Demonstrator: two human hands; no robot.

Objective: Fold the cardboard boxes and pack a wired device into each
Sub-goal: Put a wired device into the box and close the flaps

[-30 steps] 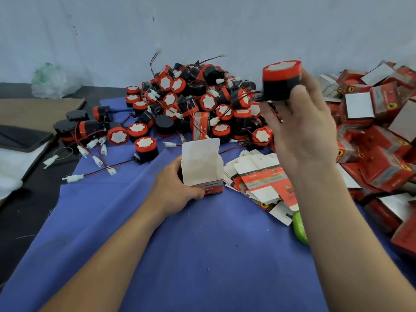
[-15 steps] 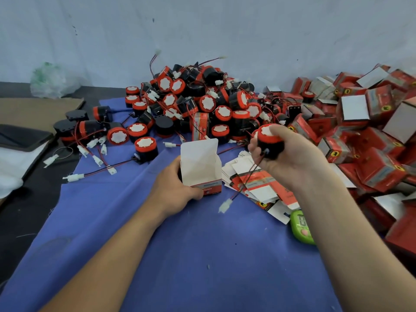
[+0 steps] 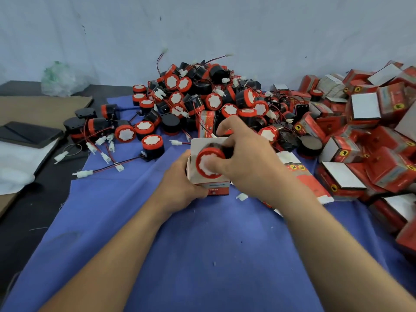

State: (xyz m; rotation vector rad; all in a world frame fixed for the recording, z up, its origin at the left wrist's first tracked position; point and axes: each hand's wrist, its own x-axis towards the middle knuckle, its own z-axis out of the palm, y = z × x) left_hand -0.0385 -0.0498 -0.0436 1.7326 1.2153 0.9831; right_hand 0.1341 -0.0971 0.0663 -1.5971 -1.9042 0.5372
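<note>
My left hand [image 3: 180, 183] grips a small open cardboard box [image 3: 217, 188], white inside with a red printed front, standing on the blue cloth [image 3: 202, 255]. My right hand [image 3: 249, 163] holds a round black device with a red-rimmed white face [image 3: 208, 164] at the box's open top. Its white plug [image 3: 242, 196] lies on the cloth just right of the box. Behind the box rises a pile of the same wired devices [image 3: 202, 102].
Flat unfolded boxes [image 3: 301, 174] lie under my right wrist. A heap of closed red boxes [image 3: 364, 136] fills the right side. Loose devices with white plugs [image 3: 101, 145] are scattered at left. Brown cardboard [image 3: 40, 106], a dark flat object [image 3: 27, 134] and a plastic bag [image 3: 60, 79] sit at far left.
My right hand came down from head height with the device and moved left to the mouth of the box. My left hand kept its hold on the box.
</note>
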